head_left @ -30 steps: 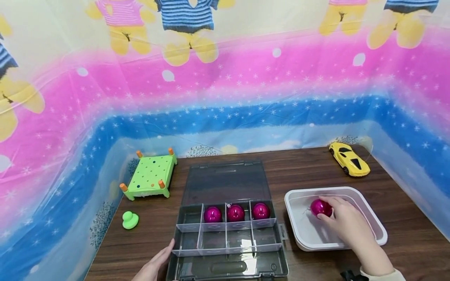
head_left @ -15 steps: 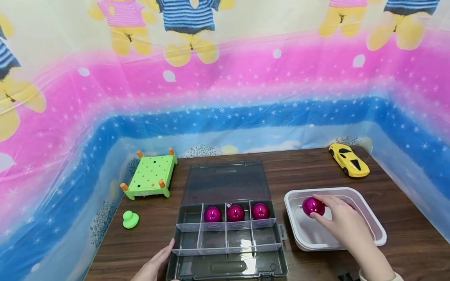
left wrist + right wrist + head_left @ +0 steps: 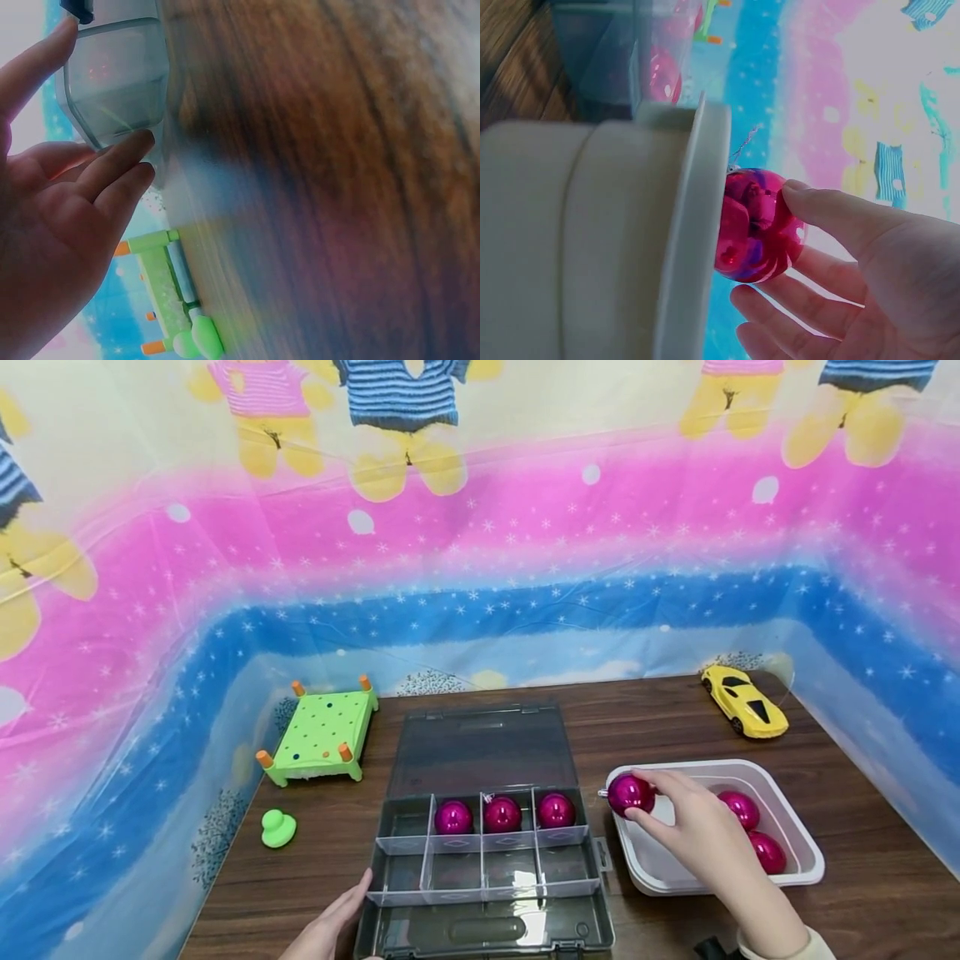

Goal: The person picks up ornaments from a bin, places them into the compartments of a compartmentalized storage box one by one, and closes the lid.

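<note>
At lower right, a magenta ball [image 3: 631, 795] is pinched thumb-to-fingers by the right hand [image 3: 693, 827] over a white tub [image 3: 738, 765]; at lower left, the left hand [image 3: 326, 927] is laid, fingers extended, against a divided case [image 3: 416, 933].

The right grip [image 3: 693, 831] is a person's bare hand, with a thumb and slim fingers that have round tips. Past the wrist comes a sleeve [image 3: 797, 945]. The sleeve is a pale cream colour and looks plain in the little bit that shows. Right by its edge is a small black thing [image 3: 712, 948], cut off and too hard to make out. The left grip [image 3: 330, 928] is a bare hand too, with round fingertips.
</note>
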Action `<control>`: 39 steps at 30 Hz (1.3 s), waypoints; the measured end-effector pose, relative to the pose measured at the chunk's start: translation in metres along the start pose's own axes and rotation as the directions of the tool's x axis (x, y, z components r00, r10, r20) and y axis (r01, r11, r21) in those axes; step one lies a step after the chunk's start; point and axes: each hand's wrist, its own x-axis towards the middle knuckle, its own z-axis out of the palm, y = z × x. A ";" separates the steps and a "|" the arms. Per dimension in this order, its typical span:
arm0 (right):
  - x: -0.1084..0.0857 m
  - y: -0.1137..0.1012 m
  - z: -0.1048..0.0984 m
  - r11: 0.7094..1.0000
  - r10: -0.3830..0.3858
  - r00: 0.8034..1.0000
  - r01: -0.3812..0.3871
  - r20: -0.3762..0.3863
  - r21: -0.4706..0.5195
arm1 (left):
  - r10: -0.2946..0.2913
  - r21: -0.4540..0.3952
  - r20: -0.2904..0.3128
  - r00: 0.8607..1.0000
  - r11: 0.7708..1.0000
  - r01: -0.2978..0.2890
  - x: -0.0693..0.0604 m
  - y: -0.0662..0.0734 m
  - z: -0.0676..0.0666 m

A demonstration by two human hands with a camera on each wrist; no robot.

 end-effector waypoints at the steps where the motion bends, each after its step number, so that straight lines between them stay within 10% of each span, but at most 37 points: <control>1: 0.001 -0.002 0.002 1.000 -0.007 1.000 0.007 -0.002 0.004 | -0.001 0.001 -0.001 1.000 1.000 0.001 0.003 -0.010 0.001; 7: 0.004 -0.012 0.012 0.998 -0.054 0.998 0.055 -0.026 0.021 | -0.013 -0.006 0.004 1.000 1.000 0.013 0.015 -0.051 0.002; 19: 0.015 -0.040 0.021 0.989 -0.120 0.992 0.123 -0.042 0.082 | 0.097 0.119 -0.091 0.991 0.989 -0.086 0.010 -0.044 0.007; 31: 0.025 -0.075 0.034 0.975 -0.183 0.983 0.183 -0.016 0.127 | 0.072 0.099 -0.068 0.995 0.993 -0.065 0.005 -0.020 0.005; 39: 0.029 -0.099 0.041 0.966 -0.210 0.978 0.206 0.004 0.158 | 0.048 0.099 -0.066 0.997 0.994 -0.041 0.013 -0.050 0.007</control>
